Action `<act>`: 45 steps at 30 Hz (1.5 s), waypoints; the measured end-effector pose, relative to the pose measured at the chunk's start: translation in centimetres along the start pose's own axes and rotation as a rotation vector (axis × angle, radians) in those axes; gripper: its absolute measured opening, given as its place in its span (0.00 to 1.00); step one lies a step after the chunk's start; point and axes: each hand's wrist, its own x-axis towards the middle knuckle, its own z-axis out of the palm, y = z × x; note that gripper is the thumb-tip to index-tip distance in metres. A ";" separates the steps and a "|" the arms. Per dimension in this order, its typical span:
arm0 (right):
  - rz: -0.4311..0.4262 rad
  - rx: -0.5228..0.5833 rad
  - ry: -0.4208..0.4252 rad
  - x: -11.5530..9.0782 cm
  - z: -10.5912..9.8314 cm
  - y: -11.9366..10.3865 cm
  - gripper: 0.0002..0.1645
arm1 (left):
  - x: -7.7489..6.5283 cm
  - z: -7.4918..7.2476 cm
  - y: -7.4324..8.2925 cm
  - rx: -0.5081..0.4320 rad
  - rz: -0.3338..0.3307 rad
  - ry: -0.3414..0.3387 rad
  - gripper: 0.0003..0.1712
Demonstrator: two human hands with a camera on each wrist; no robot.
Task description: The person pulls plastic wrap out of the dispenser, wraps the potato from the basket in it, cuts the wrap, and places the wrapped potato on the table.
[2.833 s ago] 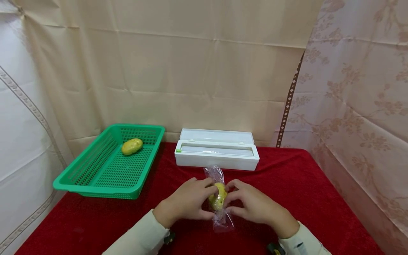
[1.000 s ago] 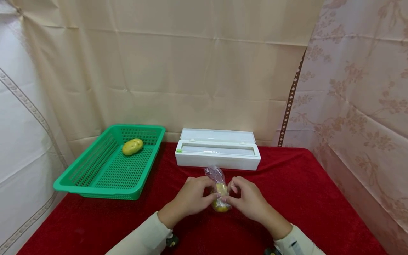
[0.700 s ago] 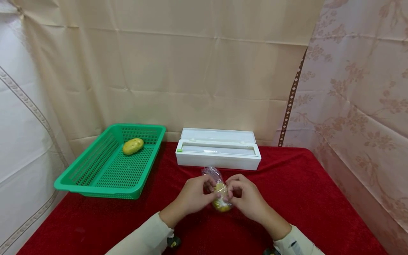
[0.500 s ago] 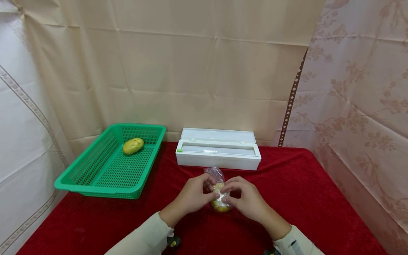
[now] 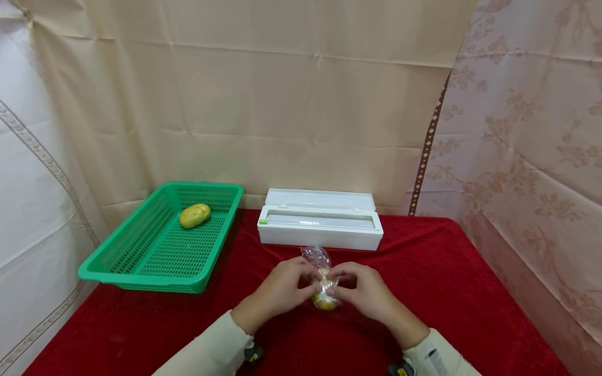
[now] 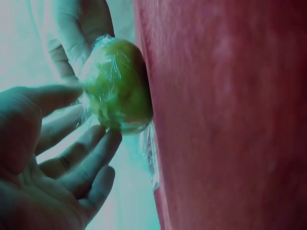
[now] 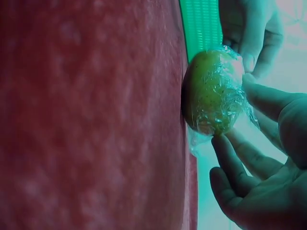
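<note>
A yellow potato (image 5: 324,302) lies on the cloth between both hands, covered in clear plastic wrap (image 5: 316,256). The film is gathered over its top, and a loose tail of it spreads out on the far side. My left hand (image 5: 288,286) pinches the wrap from the left, thumb and fingertips bent in against the potato's top. From the right, my right hand (image 5: 364,288) does the same, its thumb close to the left one. In the right wrist view, the wrapped potato (image 7: 204,93) rests on the cloth with crinkled film on its upper side. Fingers partly hide the potato's middle.
Behind the hands stands a white wrap dispenser (image 5: 320,239) with its lid (image 5: 320,199) raised and a green slider (image 5: 263,222). At left is a green basket (image 5: 146,279) holding another potato (image 5: 195,215). Red cloth (image 5: 423,292) covers the table; curtains hang around it.
The wrap's near end, earlier spread toward me, is now folded over the potato. My fingers have shifted and re-pinched the film on top. The far tail still lies out.
</note>
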 end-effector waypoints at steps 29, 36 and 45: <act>-0.215 -0.370 0.053 -0.2 -0.4 -0.5 0.23 | -0.7 0.2 0.7 0.514 0.289 0.083 0.13; -0.352 -0.590 0.097 -0.5 -0.5 -1.4 0.24 | -0.7 0.2 0.9 0.505 0.250 0.107 0.12; -0.394 -0.650 0.049 -0.8 -0.6 -1.9 0.23 | -0.8 0.4 1.2 0.481 0.203 0.073 0.11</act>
